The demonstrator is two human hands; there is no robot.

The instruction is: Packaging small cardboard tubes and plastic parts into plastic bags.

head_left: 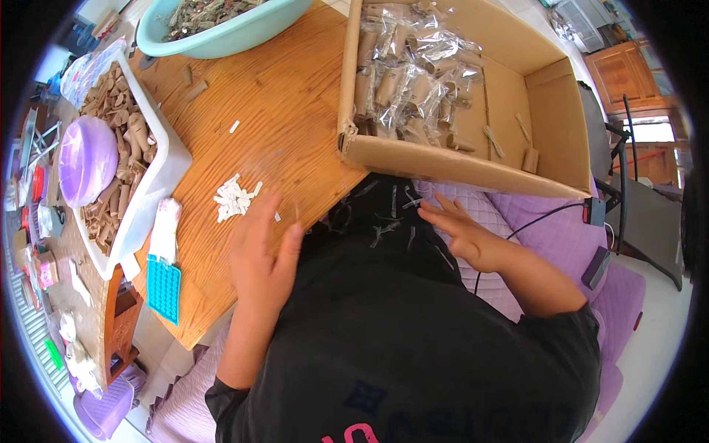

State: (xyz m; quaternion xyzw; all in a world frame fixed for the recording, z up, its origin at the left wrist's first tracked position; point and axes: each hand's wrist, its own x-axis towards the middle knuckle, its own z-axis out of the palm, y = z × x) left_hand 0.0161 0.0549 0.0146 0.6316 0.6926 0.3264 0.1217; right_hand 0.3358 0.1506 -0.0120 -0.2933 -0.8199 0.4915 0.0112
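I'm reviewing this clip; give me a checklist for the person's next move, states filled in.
1. Left hand open: ok, thumb apart from fingers, though blurred.
2. Right hand empty: cannot tell; a clear strip shows by its fingertips.
3. White slips all in one pile: not ok, one lies well apart.
4. Black shirt free of clear plastic strips: not ok.
5. Cardboard box open: ok.

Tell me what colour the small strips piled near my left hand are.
White; the strips show best in the head view.
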